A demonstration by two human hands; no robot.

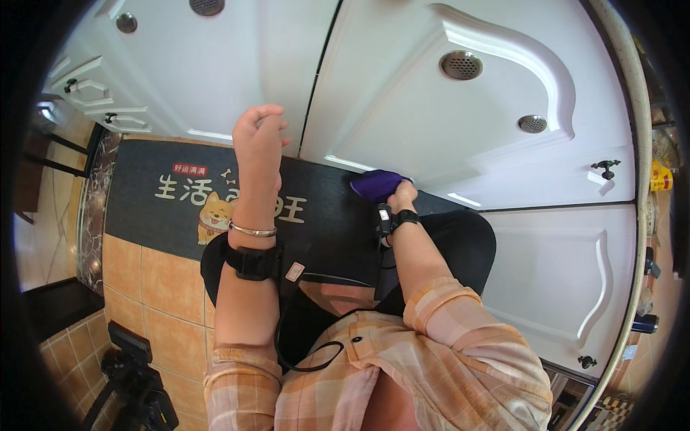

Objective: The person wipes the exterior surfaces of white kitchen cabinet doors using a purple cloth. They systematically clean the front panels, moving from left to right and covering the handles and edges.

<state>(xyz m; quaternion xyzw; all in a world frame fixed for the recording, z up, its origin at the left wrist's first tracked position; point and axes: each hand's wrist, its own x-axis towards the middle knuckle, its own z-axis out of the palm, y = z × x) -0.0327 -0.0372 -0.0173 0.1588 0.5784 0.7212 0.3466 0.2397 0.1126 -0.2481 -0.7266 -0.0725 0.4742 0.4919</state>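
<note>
My right hand grips a purple cloth low down, at the bottom edge of a white cabinet door. The cloth lies against or just in front of that edge; contact cannot be told for certain. My left hand is raised before the neighbouring white door, fingers loosely bent and apart, with nothing seen in it. A bracelet and a black strap are on my left forearm, and a black strapped device sits at my right wrist.
A dark floor mat with a cartoon dog lies on orange tiles. Black equipment stands at the lower left. Black handles jut from the doors, and the countertop edge runs down the right.
</note>
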